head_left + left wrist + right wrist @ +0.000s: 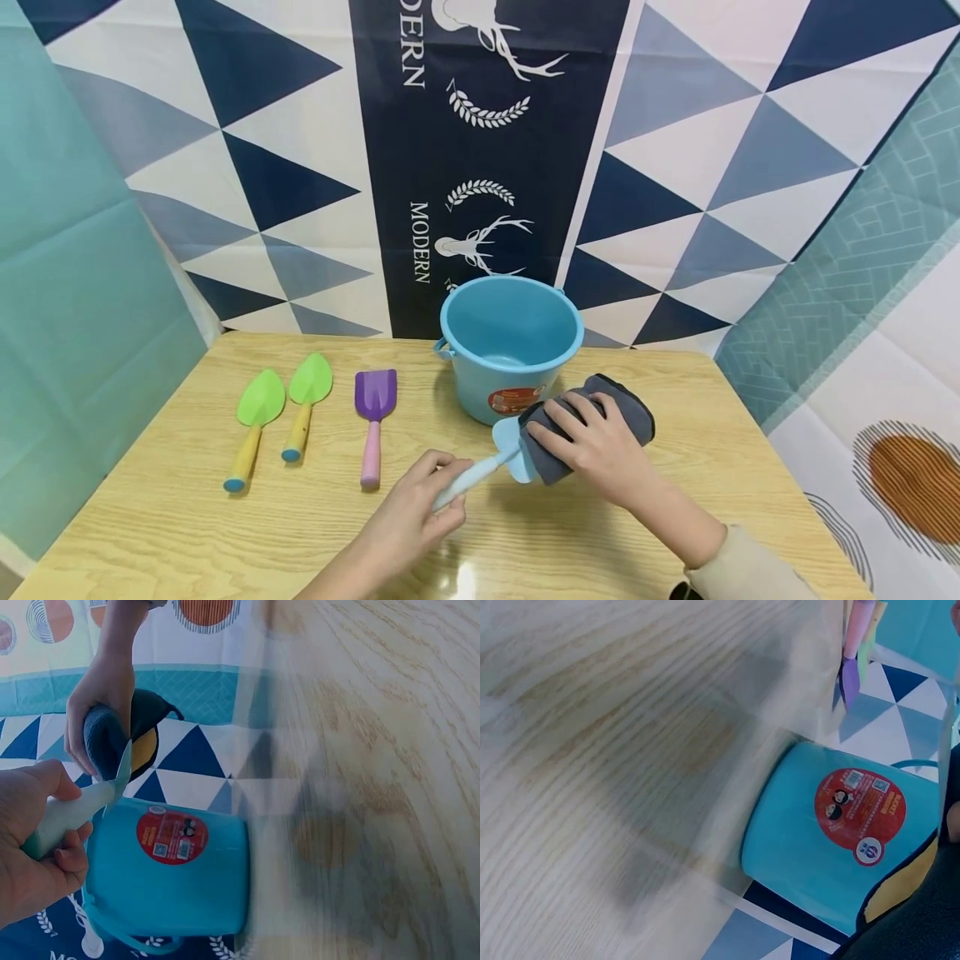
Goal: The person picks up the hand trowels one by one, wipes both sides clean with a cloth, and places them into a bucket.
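In the head view my left hand (412, 508) grips the pale handle of a light blue toy shovel (471, 478), its head pointing to the upper right. My right hand (596, 446) holds a folded dark grey cloth (633, 408) with black edging, fingers spread over its top. The cloth overlaps part of the shovel's head. In the left wrist view the cloth (109, 739) curls in the hand and shows a yellow inner side. Just behind both hands stands a blue bucket (480, 375) with a red label.
On the table's left lie two green toy trowels (262, 398) (311, 379) with yellow handles. A purple toy shovel (376, 396) with a pink handle lies between them and the bucket. A patterned curtain (300, 167) hangs along the table's back edge.
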